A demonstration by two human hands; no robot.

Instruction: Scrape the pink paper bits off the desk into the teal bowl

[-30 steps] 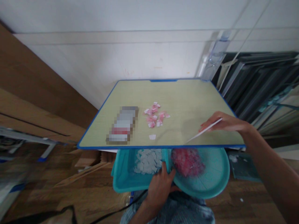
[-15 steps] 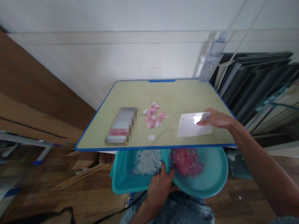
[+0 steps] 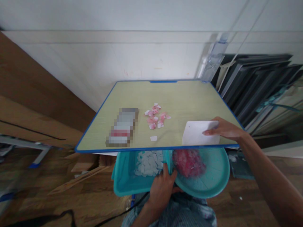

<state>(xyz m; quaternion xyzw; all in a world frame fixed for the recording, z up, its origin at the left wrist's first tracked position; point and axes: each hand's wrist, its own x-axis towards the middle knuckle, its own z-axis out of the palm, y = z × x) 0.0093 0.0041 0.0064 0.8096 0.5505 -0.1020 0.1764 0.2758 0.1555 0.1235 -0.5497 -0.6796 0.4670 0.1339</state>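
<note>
My right hand (image 3: 223,128) pinches a flat white plastic scraper (image 3: 195,133) by its right side, thumb on the near face. The scraper stands tilted on the right of the pale yellow board (image 3: 132,94), its lower edge close to the board's blue front rim. Below the board, my left hand (image 3: 163,186) is closed on the adjoining rims of a teal rectangular basin (image 3: 123,186) and a round teal basin (image 3: 216,186). White square chips (image 3: 149,163) fill part of the rectangular basin. Pink-red pieces (image 3: 188,162) lie in the round one.
Small pink and white pieces (image 3: 155,116) are scattered mid-board, with a single white chip (image 3: 153,138) nearer the front. A blurred-out phone-shaped object (image 3: 123,127) lies on the left. Behind stand a clear plastic bottle (image 3: 213,61) and dark stacked panels (image 3: 255,74).
My right hand has brought the scraper slightly right and toward the board's front edge. My left hand stays on the basin rims, and the scattered pieces look unmoved.
</note>
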